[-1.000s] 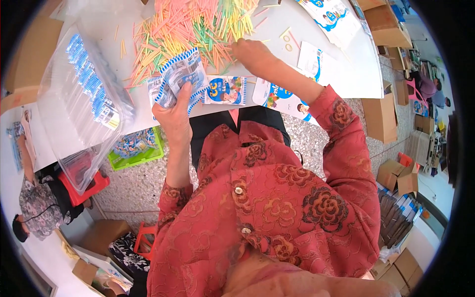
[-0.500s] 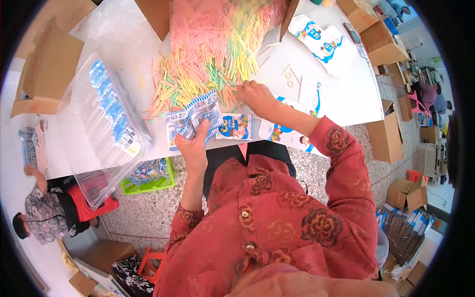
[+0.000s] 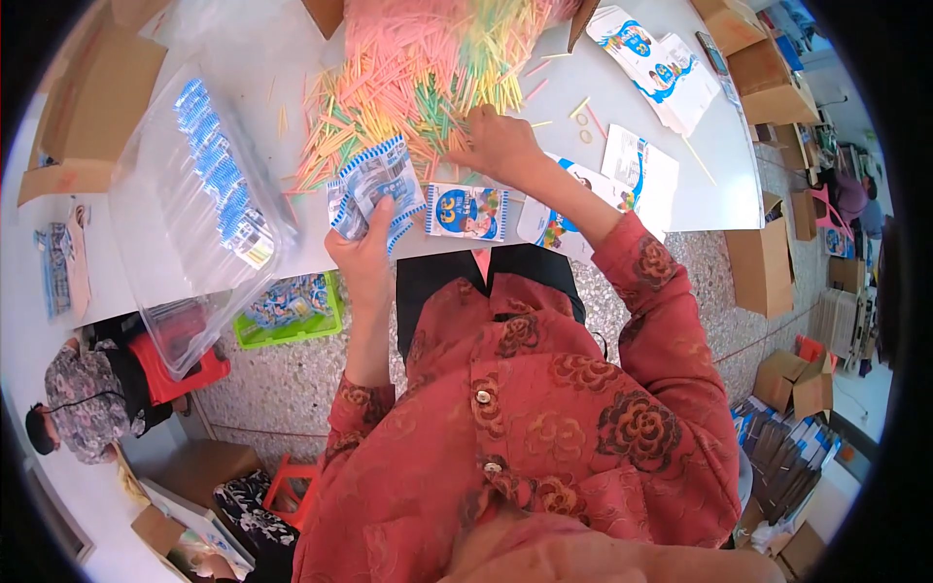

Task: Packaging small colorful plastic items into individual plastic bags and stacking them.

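Observation:
My left hand (image 3: 362, 251) is closed on several blue-and-white packets (image 3: 386, 173), thumb on top, just over the table's near edge. A single flat packet (image 3: 466, 212) lies to their right on the white table. At the near edge of a heap of thin pink, yellow and green sticks (image 3: 398, 97), my right hand (image 3: 501, 146) has its fingers curled down among the sticks. Whatever is between those fingertips is hidden. Under my right forearm lie printed white-and-blue cartons (image 3: 554, 233).
At left stands a clear plastic tray (image 3: 160, 214) with a row of blue packets. More flat cartons (image 3: 661, 73) lie at the far right, near two small rings (image 3: 583, 127). A green crate (image 3: 289, 335) of packets sits below the table. Another person (image 3: 87, 398) is at the lower left.
My left hand and its packets have shifted left, off the single packet, which now shows whole. My right hand has moved slightly farther into the sticks. The whole view has shifted a little.

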Available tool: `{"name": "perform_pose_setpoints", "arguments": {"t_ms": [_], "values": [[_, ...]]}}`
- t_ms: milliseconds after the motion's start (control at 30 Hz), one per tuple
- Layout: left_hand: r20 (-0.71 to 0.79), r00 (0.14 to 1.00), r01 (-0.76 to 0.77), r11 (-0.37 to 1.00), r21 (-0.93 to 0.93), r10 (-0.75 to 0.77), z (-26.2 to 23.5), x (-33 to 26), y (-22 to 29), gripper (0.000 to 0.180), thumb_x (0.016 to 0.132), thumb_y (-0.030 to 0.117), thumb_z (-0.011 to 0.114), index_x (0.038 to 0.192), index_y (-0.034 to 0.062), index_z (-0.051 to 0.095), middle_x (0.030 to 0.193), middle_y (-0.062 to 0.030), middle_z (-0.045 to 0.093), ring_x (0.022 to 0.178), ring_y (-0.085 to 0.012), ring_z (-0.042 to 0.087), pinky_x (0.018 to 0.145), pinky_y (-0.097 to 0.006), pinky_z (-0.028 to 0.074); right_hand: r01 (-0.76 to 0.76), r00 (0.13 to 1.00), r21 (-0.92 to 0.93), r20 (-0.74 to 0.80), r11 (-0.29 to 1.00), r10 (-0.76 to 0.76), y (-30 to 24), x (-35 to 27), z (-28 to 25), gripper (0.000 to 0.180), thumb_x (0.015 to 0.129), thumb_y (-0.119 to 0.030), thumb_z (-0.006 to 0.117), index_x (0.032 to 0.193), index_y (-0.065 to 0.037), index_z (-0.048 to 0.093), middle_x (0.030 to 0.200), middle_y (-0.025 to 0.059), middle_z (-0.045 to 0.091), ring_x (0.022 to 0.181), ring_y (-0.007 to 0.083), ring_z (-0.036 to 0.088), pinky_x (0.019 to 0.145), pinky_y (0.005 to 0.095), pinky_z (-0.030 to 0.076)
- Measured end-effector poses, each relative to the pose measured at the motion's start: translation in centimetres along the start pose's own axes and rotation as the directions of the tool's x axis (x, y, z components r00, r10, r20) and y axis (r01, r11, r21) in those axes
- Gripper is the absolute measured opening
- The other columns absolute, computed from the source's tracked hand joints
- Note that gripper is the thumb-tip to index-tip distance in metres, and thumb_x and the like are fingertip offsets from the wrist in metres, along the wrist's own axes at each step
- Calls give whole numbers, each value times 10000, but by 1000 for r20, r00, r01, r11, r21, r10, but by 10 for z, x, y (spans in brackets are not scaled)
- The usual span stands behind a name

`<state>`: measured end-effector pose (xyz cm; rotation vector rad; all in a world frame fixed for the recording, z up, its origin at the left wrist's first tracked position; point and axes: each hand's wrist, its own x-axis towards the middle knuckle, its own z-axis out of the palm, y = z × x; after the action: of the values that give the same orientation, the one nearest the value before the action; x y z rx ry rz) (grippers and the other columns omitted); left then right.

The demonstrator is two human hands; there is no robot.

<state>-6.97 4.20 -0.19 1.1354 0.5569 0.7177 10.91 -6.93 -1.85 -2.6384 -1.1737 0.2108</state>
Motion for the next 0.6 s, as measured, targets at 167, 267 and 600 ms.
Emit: {"name": "perform_pose_setpoints", "arguments": {"t_ms": [167,267,600], "values": [[-5,1000,18,1000,12,-18,-3,-3,-2,237,787,-4,636,1017,-39,597,945,-65,633,826,-109,590,768,-257,474,73,997,-46,-30,996,-75,-3,8,17,409,751,-354,595,941,5,547,867,209,569,770,345,615,644,417,506],[-14,999,33,999,14,-33,-4,-3,-3,249,780,-1,647,1021,-36,594,944,-63,633,826,-106,589,768,-255,473,100,995,-85,2,991,-100,-1,15,18,242,758,-221,556,858,0,567,795,206,585,755,350,618,635,417,506],[21,999,46,999,0,-46,0,-6,-7,242,776,18,667,1003,-29,597,931,-53,632,814,-107,590,762,-257,473,230,970,-86,-62,969,-236,22,19,26,71,743,-75,551,751,-17,592,785,167,619,731,321,628,623,391,510]]}}
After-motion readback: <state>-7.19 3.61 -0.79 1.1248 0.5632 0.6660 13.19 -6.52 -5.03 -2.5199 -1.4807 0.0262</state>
